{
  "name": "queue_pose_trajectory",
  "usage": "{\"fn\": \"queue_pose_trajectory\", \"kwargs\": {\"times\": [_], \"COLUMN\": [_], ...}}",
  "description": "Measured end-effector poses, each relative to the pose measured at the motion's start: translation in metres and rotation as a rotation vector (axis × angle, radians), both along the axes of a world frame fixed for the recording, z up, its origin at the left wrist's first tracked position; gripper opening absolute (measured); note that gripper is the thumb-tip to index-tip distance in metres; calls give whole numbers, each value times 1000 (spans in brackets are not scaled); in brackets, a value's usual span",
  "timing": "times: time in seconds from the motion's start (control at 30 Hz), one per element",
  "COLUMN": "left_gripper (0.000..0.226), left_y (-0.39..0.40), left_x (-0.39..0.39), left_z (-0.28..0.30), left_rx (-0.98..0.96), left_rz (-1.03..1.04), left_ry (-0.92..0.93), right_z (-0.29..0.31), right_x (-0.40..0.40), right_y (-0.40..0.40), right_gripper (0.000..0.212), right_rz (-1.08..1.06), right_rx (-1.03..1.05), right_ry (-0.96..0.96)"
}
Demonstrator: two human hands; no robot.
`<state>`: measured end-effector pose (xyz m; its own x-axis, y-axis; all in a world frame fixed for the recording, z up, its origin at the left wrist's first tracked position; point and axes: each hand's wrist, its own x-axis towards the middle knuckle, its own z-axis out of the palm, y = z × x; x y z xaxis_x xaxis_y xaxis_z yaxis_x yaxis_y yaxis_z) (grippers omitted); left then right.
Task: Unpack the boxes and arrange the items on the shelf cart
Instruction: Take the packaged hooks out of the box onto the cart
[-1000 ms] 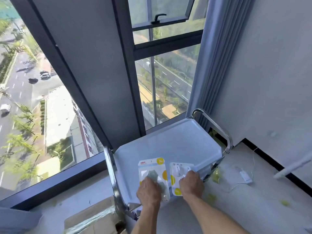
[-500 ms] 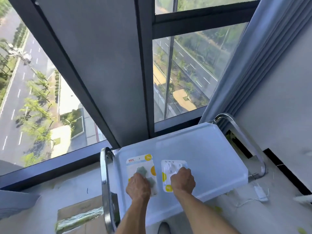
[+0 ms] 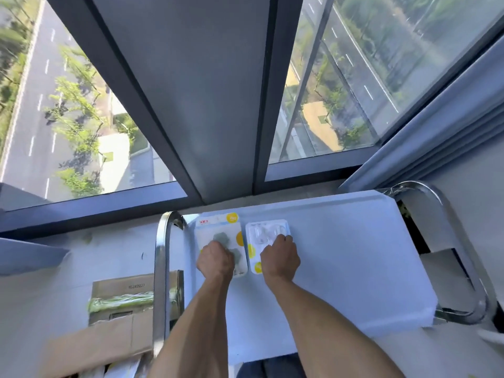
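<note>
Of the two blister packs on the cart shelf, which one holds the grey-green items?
The left pack, under the left hand; the right pack holds clear white pieces.

Both my bare forearms reach forward, side by side and nearly parallel. My left hand [image 3: 216,260] lies knuckles up, its fingers curled downward. My right hand [image 3: 280,257] sits just beside it, knuckles up too, fingers [image 3: 283,238] bent under at the tips.

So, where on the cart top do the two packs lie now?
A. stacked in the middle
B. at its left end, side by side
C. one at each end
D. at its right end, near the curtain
B: the two packs, left pack and right pack, lie side by side near the left handle of the cart top.
</note>
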<state>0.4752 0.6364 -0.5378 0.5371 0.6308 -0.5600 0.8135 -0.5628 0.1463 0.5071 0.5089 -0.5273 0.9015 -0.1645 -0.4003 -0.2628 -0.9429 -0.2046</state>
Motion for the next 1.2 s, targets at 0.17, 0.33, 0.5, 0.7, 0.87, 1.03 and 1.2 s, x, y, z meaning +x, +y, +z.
{"fn": "queue_pose_trajectory", "kwargs": {"times": [0.17, 0.33, 0.5, 0.7, 0.87, 1.03, 1.2], "left_gripper": [16, 18, 11, 15, 17, 17, 18], "left_y": [-1, -2, -7, -9, -5, 4, 19], "left_x": [7, 8, 0, 0, 0, -9, -31], "left_z": [-17, -29, -35, -30, -18, 13, 57], "left_rx": [-32, 5, 56, 80, 105, 129, 139], "left_rz": [36, 39, 6, 61, 52, -4, -94], "left_ry": [20, -24, -92, -77, -64, -123, -269], "right_z": [-17, -34, -43, -37, -23, 6, 42], "right_x": [11, 15, 14, 14, 9, -2, -30], "right_y": [4, 1, 2, 7, 10, 13, 28], "right_gripper": [21, 21, 22, 26, 30, 33, 35], "right_rz": [-58, -29, 9, 106, 90, 96, 54], "right_rx": [23, 20, 20, 14, -11, 29, 109], "right_ry": [18, 47, 24, 65, 51, 71, 79]}}
